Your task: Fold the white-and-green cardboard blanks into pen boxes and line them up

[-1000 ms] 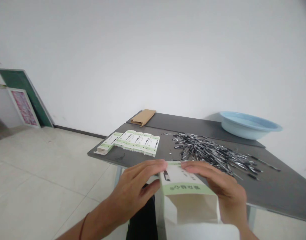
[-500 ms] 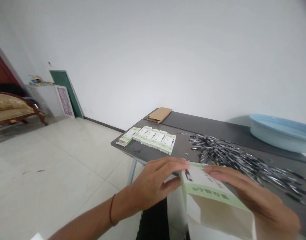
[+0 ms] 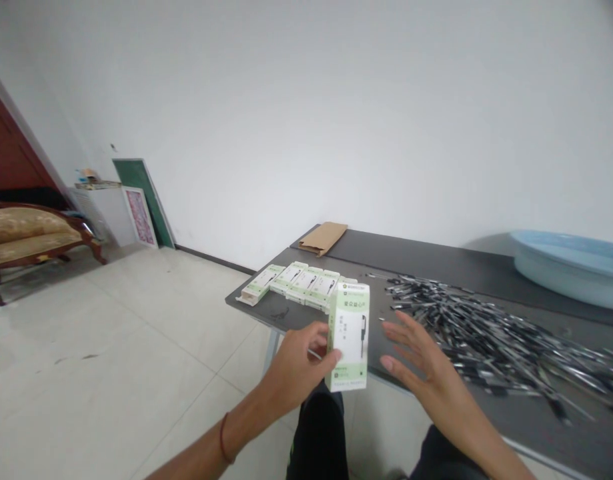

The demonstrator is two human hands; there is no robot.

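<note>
My left hand (image 3: 306, 357) grips a white and green pen box (image 3: 352, 333) by its left side, thumb across the front. The box stands upright, its printed face with a pen picture turned to me. To its right, my right hand (image 3: 416, 357) is open, fingers spread, apart from the box. Behind the box, several similar pen boxes (image 3: 306, 283) lie in a row on the dark table (image 3: 426, 257); the held box partly hides the rightmost one. A large heap of black and clear pens (image 3: 486, 333) spreads beyond my right hand.
A flat brown paper bag (image 3: 323, 238) lies at the table's back left corner. A large light blue basin (image 3: 571, 270) stands at the back right, by the white wall. On the tiled floor at far left is a wooden-framed sofa (image 3: 31, 233).
The pen box has turned from tilted, with an open end towards me, to upright with its printed face showing. My right hand has let go and moved off to the right.
</note>
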